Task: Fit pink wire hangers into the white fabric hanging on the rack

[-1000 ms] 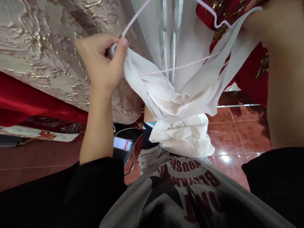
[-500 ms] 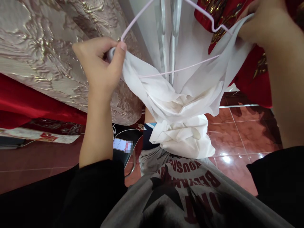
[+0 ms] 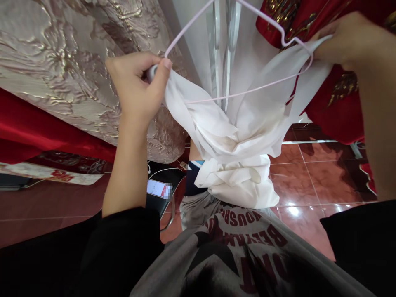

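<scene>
A thin pale pink clothes hanger (image 3: 253, 88) spans the space in front of me, its upper part running out of the top of the picture. Over its left end hangs a white garment (image 3: 213, 119), pinched there between the thumb and fingers of my left hand (image 3: 139, 84). At the upper right, my right hand (image 3: 346, 43) grips the garment's other edge, with most of its fingers hidden. The hanger's right end lies against the cloth beside those fingers. The garment sags between my hands, and more white cloth (image 3: 241, 181) lies bunched below at my lap.
Pale textured fabric with gold relief (image 3: 77, 70) hangs at the left, above red cloth (image 3: 46, 123). Red gold-trimmed garments (image 3: 340, 107) hang at the right. A phone (image 3: 157, 188) lies on a black seat (image 3: 156, 206) with cables. Reddish tiles (image 3: 293, 181) cover the floor.
The hanger's right end now shows in full beside my right hand, which has moved slightly right and down. My left hand has shifted a little right, still holding on.
</scene>
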The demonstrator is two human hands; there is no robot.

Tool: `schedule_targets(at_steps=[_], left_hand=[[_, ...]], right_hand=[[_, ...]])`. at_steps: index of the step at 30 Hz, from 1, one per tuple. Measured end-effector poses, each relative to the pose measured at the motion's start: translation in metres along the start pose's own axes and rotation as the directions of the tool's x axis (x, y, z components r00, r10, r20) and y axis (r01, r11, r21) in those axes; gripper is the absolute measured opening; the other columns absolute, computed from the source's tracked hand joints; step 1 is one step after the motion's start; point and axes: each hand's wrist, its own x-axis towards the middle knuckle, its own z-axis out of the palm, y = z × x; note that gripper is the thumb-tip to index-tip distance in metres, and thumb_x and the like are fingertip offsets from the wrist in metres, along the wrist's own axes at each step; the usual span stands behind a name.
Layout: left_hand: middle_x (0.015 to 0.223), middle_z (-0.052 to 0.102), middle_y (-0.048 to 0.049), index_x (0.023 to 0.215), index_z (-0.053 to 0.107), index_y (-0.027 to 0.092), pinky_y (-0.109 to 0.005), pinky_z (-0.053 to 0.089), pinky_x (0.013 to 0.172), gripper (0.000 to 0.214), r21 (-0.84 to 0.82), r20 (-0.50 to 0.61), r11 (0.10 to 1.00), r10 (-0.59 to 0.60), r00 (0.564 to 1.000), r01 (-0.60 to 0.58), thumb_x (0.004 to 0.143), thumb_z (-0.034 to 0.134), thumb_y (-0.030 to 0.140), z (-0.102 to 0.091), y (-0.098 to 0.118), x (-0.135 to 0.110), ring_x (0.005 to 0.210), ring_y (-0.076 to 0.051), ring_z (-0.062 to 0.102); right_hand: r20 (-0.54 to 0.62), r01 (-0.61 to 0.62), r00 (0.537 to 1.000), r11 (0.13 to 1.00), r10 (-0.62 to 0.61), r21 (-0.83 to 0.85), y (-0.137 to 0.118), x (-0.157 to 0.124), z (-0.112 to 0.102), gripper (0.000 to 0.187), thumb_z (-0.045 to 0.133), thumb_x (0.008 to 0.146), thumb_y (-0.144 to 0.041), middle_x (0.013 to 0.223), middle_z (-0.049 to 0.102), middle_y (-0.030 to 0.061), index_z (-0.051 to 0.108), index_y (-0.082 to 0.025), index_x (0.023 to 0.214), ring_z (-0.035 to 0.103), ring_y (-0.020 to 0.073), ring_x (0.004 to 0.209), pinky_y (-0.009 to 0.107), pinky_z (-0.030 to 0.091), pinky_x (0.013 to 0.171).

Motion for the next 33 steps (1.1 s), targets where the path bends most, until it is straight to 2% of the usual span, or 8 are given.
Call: schedule_targets(at_steps=[2, 4, 8, 12, 19, 26, 29, 33], left_hand=[[0.057, 0.048, -0.0015, 0.072, 0.075, 0.018, -0.032, 0.021, 0.057, 0.033, 0.004, 0.008, 1.000, 0.010, 1.000, -0.010, 0.088, 0.070, 0.045, 0.000, 0.003, 0.001, 0.054, -0.013, 0.038], [0.057, 0.048, -0.0015, 0.072, 0.076, 0.018, -0.032, 0.021, 0.056, 0.030, -0.004, 0.008, 1.000, 0.020, 1.000, -0.020, 0.088, 0.070, 0.043, -0.001, 0.007, 0.001, 0.054, -0.013, 0.038], [0.056, 0.045, -0.0011, 0.071, 0.075, 0.020, -0.034, 0.020, 0.056, 0.028, -0.023, -0.002, 0.999, 0.031, 1.000, -0.031, 0.089, 0.069, 0.040, -0.004, 0.009, 0.001, 0.053, -0.014, 0.036], [0.058, 0.046, -0.0015, 0.075, 0.077, 0.020, -0.034, 0.020, 0.055, 0.025, 0.000, 0.030, 0.999, 0.049, 0.998, -0.049, 0.089, 0.070, 0.038, -0.004, 0.007, 0.001, 0.054, -0.015, 0.038], [0.058, 0.050, -0.0020, 0.071, 0.075, 0.018, -0.033, 0.021, 0.055, 0.028, -0.065, -0.033, 0.995, 0.069, 0.997, -0.071, 0.089, 0.069, 0.039, 0.003, 0.005, -0.001, 0.053, -0.014, 0.040], [0.057, 0.048, -0.0012, 0.071, 0.075, 0.019, -0.033, 0.022, 0.055, 0.023, -0.055, -0.015, 0.996, 0.072, 0.997, -0.073, 0.089, 0.070, 0.033, 0.001, 0.008, -0.001, 0.053, -0.014, 0.040], [0.059, 0.049, -0.0013, 0.075, 0.077, 0.016, -0.033, 0.022, 0.055, 0.024, -0.032, 0.019, 0.996, 0.087, 0.996, -0.087, 0.090, 0.069, 0.033, -0.002, 0.008, 0.000, 0.055, -0.014, 0.040], [0.068, 0.051, -0.0010, 0.088, 0.078, 0.013, -0.030, 0.032, 0.060, 0.024, -0.013, 0.173, 1.000, 0.009, 0.985, -0.006, 0.095, 0.066, 0.033, -0.008, 0.008, 0.000, 0.061, -0.014, 0.041]], right_hand=[[-0.127, -0.185, 0.979, 0.960, 0.161, -0.210, -0.018, -0.012, -0.003, 0.027, 0.078, 0.077, -0.046, 0.055, 0.041, -0.0027, 0.073, -0.022, 0.089, 0.032, 0.0005, 0.049, 0.017, 0.023, 0.044], [-0.163, -0.230, 0.970, 0.906, 0.183, -0.354, -0.031, -0.025, -0.004, 0.044, 0.071, 0.078, -0.060, 0.063, 0.045, -0.0016, 0.073, -0.028, 0.110, 0.034, 0.0001, 0.053, 0.020, 0.026, 0.050], [-0.117, -0.061, 0.993, 0.904, 0.012, -0.423, -0.040, -0.046, -0.008, 0.033, 0.061, 0.087, -0.037, 0.078, 0.055, 0.0009, 0.071, -0.025, 0.116, 0.042, 0.0023, 0.066, 0.027, 0.034, 0.061], [-0.038, 0.114, 0.988, 0.866, -0.152, -0.486, -0.037, -0.059, -0.015, 0.032, 0.052, 0.087, -0.015, 0.087, 0.060, 0.0023, 0.070, -0.018, 0.113, 0.043, 0.0014, 0.073, 0.023, 0.031, 0.061], [-0.121, 0.133, 0.980, 0.970, -0.160, -0.206, -0.043, -0.063, -0.005, 0.035, 0.065, 0.088, -0.029, 0.102, 0.067, 0.0066, 0.069, -0.016, 0.120, 0.050, 0.0027, 0.072, 0.022, 0.033, 0.058], [-0.225, 0.084, 0.969, 0.993, -0.100, -0.078, -0.049, -0.048, 0.016, 0.039, 0.058, 0.088, -0.011, 0.114, 0.069, 0.0140, 0.065, -0.003, 0.125, 0.053, -0.0022, 0.072, 0.015, 0.037, 0.061], [-0.249, 0.077, 0.966, 0.996, -0.065, 0.039, -0.039, -0.033, 0.017, 0.036, 0.053, 0.087, -0.005, 0.097, 0.071, 0.0069, 0.067, -0.002, 0.120, 0.052, -0.0038, 0.064, 0.013, 0.040, 0.058], [-0.184, 0.304, 0.948, 0.906, -0.259, 0.293, -0.033, -0.029, 0.018, 0.027, 0.058, 0.075, 0.009, 0.072, 0.063, -0.0056, 0.072, -0.007, 0.092, 0.056, -0.0012, 0.066, 0.012, 0.045, 0.062]])
